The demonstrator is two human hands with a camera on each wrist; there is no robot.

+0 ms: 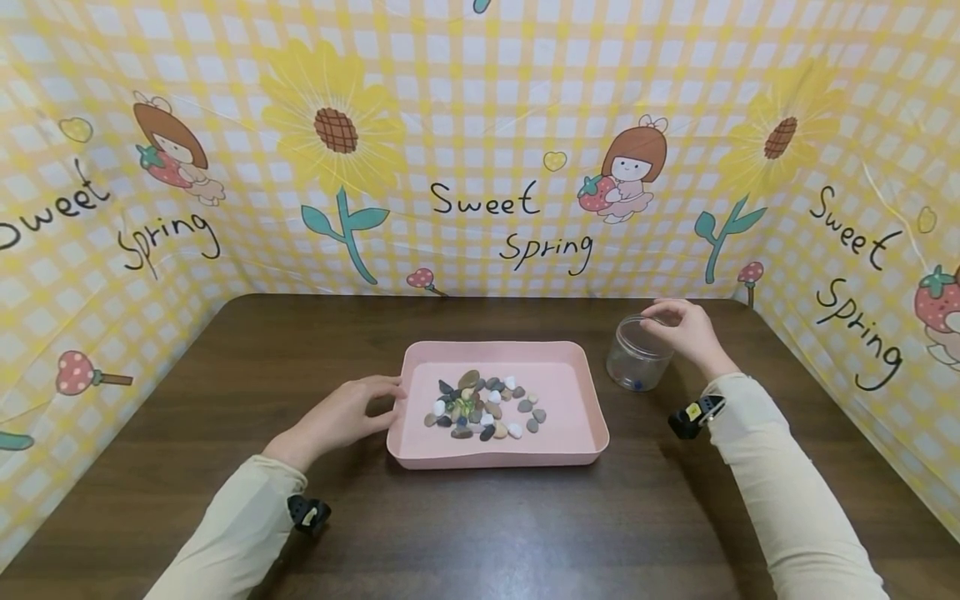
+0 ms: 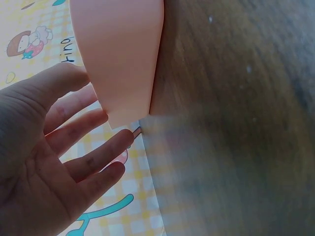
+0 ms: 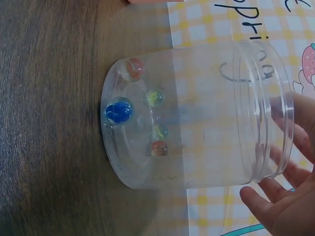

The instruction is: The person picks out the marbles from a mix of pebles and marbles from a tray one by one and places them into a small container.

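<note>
My left hand (image 1: 337, 421) touches the left wall of a pink tray (image 1: 588, 408) with relaxed fingers; in the left wrist view the thumb and fingertips (image 2: 101, 116) meet its outer side. Several pebbles (image 1: 468, 380), grey, white and brown, lie in the tray with a cluster of yellow-green marbles (image 1: 465, 407). To the right stands a clear plastic jar (image 1: 626, 354), upright and without a lid. My right hand (image 1: 690, 333) is at its mouth, fingers loosely bent, with nothing visible in them. Several marbles lie on the jar's bottom, including a large blue marble (image 3: 119, 111) and an orange one (image 3: 134, 68).
The dark wooden table (image 1: 480, 533) carries the tray and the jar. A yellow checked cloth (image 1: 480, 108) with printed flowers and figures hangs as a wall behind and along both sides. Black wrist cameras sit on the left sleeve (image 1: 240, 517) and the right sleeve (image 1: 780, 475).
</note>
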